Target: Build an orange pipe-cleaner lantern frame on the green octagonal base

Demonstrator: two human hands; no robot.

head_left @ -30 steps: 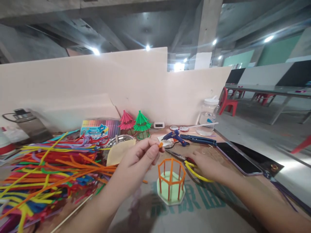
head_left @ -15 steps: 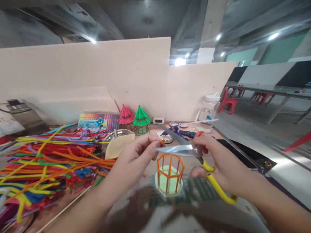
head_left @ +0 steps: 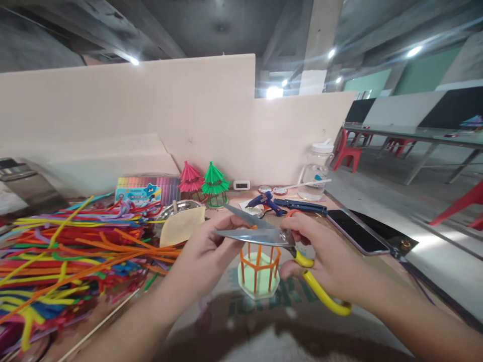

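Yellow-handled scissors (head_left: 264,236): slanting from 2 to 11 o'clock, counting from the orange frame (head_left: 257,267); gaping, and reaching further left than half a second ago, passing in front of the left fingertips.
Right hand (head_left: 320,244): working at 2 o'clock, gripping the handles and holding them spread, after reaching towards the tabletop a second ago; not showing clearly whether threading the thumb through the lower loop.
Left hand (head_left: 211,246): waiting at 10 o'clock, apparently pinching the orange piece, but hiding its fingertips behind the blades.
Orange piece (head_left: 254,228): showing only as a sliver between the blades, at 12 o'clock; seemingly coming within cutting reach, though not revealing any contact.
Orange frame: standing upright on a pale green base (head_left: 249,281), at the hub; losing its rear top rim behind the blades.
Coloured strips (head_left: 86,251): sprawling at 9 o'clock, running past the left edge.
Glue gun (head_left: 266,202): lying at 12 o'clock, beyond the blades.
Digital clock (head_left: 241,185): sitting near 12 o'clock, displaying digits too small for reading.
Dark flask (head_left: 32,186): leaning between 9 and 10 o'clock, blurring and getting cut off.
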